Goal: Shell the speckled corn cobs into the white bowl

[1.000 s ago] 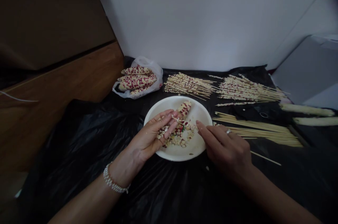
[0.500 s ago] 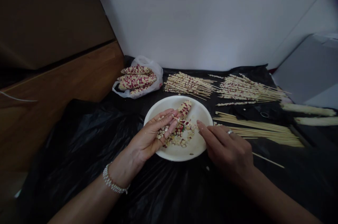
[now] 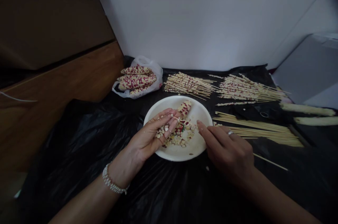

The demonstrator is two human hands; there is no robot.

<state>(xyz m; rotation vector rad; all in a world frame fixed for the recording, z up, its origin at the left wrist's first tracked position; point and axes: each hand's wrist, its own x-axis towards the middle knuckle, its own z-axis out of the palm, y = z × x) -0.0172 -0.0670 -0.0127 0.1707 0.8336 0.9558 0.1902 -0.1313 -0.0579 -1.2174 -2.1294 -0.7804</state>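
Note:
My left hand (image 3: 154, 134) is cupped over the white bowl (image 3: 151, 111), with loose corn kernels (image 3: 161, 131) in its palm. Its thumb and a finger pinch a pale kernel (image 3: 171, 115) at the tip of a wooden skewer (image 3: 270, 162). Closed around that skewer, my right hand (image 3: 228, 143) is at the bowl's right rim; the skewer's bare end sticks out behind the hand. Threaded kernels (image 3: 191, 124) show between the two hands. Inside the bowl lie a red-and-cream corn cob (image 3: 185, 107), partly behind my left fingers, and more loose kernels (image 3: 179, 141).
A plastic bag (image 3: 155, 67) of speckled cobs (image 3: 137, 82) stands behind the bowl. Two piles of kernel-threaded skewers (image 3: 187, 85) lie along the wall. To the right are bare skewers (image 3: 266, 132) and stripped cobs (image 3: 308, 109). Black plastic sheeting (image 3: 87, 139) covers the surface.
The skewer's bare end has shifted slightly to the right and towards me. A pale kernel now shows at my left thumb by the skewer tip. Both hands stay nearly in place.

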